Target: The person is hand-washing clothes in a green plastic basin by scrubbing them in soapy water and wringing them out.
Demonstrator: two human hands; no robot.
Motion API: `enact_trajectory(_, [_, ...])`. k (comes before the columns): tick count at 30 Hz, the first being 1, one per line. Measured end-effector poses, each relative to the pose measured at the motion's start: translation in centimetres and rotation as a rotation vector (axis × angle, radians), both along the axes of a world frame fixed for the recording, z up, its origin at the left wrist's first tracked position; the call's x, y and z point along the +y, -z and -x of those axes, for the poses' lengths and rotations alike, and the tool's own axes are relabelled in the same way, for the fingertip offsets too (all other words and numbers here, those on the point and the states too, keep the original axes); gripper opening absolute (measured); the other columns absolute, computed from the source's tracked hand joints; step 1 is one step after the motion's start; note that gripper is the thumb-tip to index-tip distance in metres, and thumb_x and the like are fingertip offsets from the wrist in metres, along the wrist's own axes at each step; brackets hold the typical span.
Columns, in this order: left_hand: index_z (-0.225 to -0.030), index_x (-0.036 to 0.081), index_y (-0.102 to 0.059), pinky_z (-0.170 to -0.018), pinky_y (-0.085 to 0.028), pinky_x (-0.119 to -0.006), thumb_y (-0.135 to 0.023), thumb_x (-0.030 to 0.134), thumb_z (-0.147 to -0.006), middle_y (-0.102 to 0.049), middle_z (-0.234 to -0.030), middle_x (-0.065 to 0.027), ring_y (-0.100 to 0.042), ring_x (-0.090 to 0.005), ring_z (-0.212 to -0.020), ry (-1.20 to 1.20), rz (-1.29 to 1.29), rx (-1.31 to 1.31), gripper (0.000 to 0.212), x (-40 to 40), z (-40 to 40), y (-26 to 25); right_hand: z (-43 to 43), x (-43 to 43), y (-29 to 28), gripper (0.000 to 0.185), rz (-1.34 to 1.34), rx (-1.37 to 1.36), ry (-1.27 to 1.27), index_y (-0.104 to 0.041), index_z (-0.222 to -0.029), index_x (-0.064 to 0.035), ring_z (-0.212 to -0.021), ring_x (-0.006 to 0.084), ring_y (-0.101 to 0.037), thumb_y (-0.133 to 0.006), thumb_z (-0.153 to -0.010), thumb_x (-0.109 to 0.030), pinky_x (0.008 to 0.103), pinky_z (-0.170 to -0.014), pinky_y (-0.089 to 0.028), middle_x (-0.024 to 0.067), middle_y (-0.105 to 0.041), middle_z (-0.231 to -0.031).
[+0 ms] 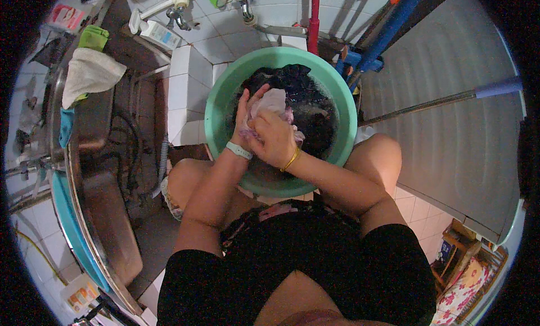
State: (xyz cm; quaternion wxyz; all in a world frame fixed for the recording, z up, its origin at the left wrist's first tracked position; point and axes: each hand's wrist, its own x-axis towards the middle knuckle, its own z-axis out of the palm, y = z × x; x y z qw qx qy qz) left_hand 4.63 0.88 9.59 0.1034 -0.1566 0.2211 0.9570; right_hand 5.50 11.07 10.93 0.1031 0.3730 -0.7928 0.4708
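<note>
A round green plastic basin stands between my knees, with dark wet cloth lying in the water inside it. Above the water, a pale pinkish-white piece of cloth is bunched between my two hands. My left hand lies under and beside the cloth, its fingers stretched upward along it. Closed over the cloth from the right is my right hand. Frilly purple-pink edges of the cloth stick out on both sides of the right hand. The left palm is mostly hidden.
Two wall taps are above the basin, near a white spray bottle. A metal sink with a draped beige cloth runs along the left. Blue and red poles stand behind; a grey ridged panel borders the right.
</note>
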Motion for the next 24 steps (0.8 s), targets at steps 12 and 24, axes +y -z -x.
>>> enact_trajectory(12, [-0.092, 0.006, -0.054, -0.073, -0.046, -0.033, -0.040, 0.034, -0.086, -0.058, -0.084, -0.0081, -0.056, -0.0193, -0.079, 0.034, -0.072, 0.050, 0.032, -0.1, -1.0, 4.8, 1.0, 0.3, 1.5, 0.020, 0.005, 0.200, -0.052, -0.051, -0.073, -0.0066, -0.066, 0.0288, -0.052, -0.062, -0.061, -0.016, 0.0376, -0.056, -0.043, 0.0115, -0.049, -0.072])
enact_trajectory(24, [-0.094, 0.000, -0.054, -0.071, -0.043, -0.035, -0.048, 0.035, -0.082, -0.057, -0.091, -0.0168, -0.055, -0.0269, -0.081, 0.112, 1.671, -0.055, 0.037, -3.3, -0.4, -0.9, 7.8, 3.8, 2.4, 0.025, -0.350, -0.287, 0.282, -0.059, -0.088, -0.0084, -0.070, 0.0315, -0.058, -0.057, -0.074, -0.030, 0.0382, -0.062, -0.046, 0.0133, -0.059, -0.074])
